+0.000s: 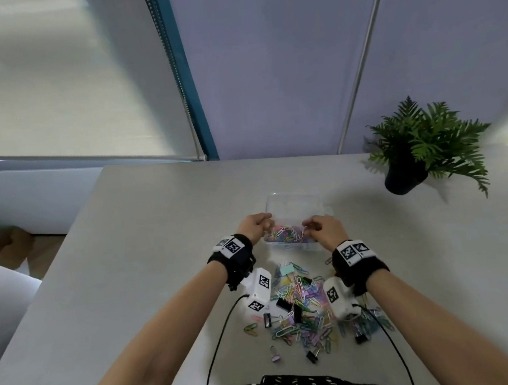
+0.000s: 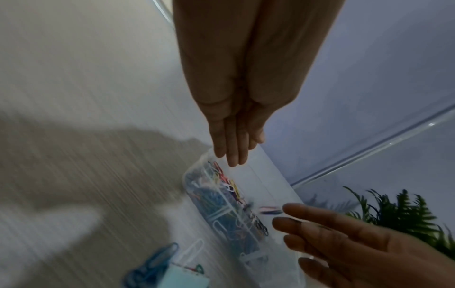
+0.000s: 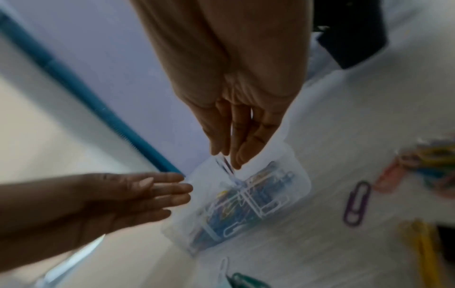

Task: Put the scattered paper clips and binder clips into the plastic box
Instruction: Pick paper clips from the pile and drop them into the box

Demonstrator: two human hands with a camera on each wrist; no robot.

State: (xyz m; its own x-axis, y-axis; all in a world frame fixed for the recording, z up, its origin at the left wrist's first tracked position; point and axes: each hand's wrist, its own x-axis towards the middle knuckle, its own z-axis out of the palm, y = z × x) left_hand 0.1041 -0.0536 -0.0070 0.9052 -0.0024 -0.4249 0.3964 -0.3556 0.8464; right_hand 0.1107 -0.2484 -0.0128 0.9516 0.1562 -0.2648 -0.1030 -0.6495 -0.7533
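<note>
While both hands hover above it:
Plastic box [image 1: 295, 219]: on the table [image 1: 147, 247], partly filled with paper clips.
Left hand [image 1: 254, 224]: fingers straight, holding nothing.
Right hand [image 1: 323, 227]: fingertips pinching clips.
Loose clips [image 1: 302, 304]: heaped nearer the person.

Both wrist views were smeared by motion blur. The clips in the plastic box [image 1: 294, 207] beneath the hands blurred into one coloured mass, uncountable. Whether the right hand [image 3: 236, 124] pinched the clip at its fingertips was unclear. The wrist cameras hid part of the pile nearer the person than the hands.
</note>
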